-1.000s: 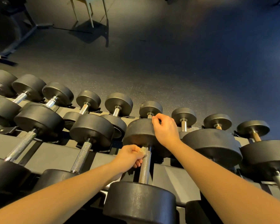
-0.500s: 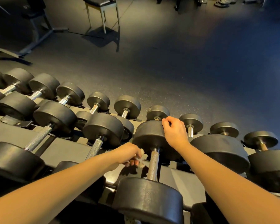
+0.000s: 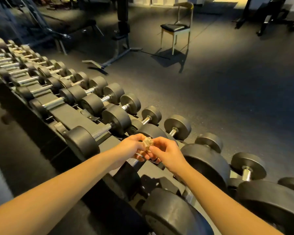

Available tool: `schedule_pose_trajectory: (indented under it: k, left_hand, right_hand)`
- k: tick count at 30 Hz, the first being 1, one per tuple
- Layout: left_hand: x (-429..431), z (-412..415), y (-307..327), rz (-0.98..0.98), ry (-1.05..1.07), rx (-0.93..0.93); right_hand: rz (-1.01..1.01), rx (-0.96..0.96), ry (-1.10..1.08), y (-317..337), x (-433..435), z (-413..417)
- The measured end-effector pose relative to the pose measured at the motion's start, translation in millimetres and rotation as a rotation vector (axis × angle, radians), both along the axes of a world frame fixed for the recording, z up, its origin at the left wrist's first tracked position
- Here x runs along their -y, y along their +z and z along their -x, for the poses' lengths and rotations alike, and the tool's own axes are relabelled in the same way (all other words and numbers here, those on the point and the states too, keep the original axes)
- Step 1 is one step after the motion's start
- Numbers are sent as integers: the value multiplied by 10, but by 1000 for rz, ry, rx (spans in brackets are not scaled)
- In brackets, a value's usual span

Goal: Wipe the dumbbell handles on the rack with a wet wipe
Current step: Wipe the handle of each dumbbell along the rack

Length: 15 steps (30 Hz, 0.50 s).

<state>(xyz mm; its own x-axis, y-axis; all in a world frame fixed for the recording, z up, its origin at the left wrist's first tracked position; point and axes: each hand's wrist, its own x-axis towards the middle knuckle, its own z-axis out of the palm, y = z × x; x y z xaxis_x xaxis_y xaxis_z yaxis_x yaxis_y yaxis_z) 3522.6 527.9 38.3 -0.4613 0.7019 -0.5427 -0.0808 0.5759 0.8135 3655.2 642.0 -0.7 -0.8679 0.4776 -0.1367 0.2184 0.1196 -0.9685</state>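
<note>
Right hand (image 3: 168, 155) off the dumbbell head (image 3: 151, 131) now, meeting left hand (image 3: 129, 148), both pinching the bunched wet wipe (image 3: 147, 143), dumbbell handle (image 3: 134, 161) beneath running near-left to far-right on rack (image 3: 68, 114)

Floor (image 3: 227, 102) ahead of me: dark speckled rubber, matte. One chair (image 3: 175, 27) stands alone mid-floor, with a black seat and a pale metal frame. It throws a hard shadow (image 3: 170, 60) toward me. Left of it is a black machine upright (image 3: 123, 22) on splayed grey feet. Further left there's a black bench (image 3: 82, 25), dim. Dark equipment frames (image 3: 268, 16) stand at the top right. The floor around the chair is brightly lit; my side is darker. I see a pale wall strip (image 3: 143, 0) at the far edge.
</note>
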Motion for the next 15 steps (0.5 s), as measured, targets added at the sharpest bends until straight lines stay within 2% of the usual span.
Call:
schedule_pose_trajectory:
  k: [3, 6, 8, 12, 13, 15]
  left_hand:
    - [247, 37, 90, 26, 69, 1]
    - [441, 67, 59, 55, 134, -18]
    - [591, 92, -61, 72, 140, -206]
    - [792, 37, -306, 290, 248, -781]
    - [784, 27, -368, 306, 304, -808]
    - [702, 40, -480, 335, 415, -662]
  right_hand:
    - [109, 14, 89, 25, 114, 175]
    - [112, 68, 198, -58, 120, 343]
    - [46, 100, 178, -158, 63, 453]
    - [-136, 196, 185, -433, -24, 630]
    - [-162, 210, 222, -494, -13, 670]
    - [-232, 217, 298, -585, 64, 749]
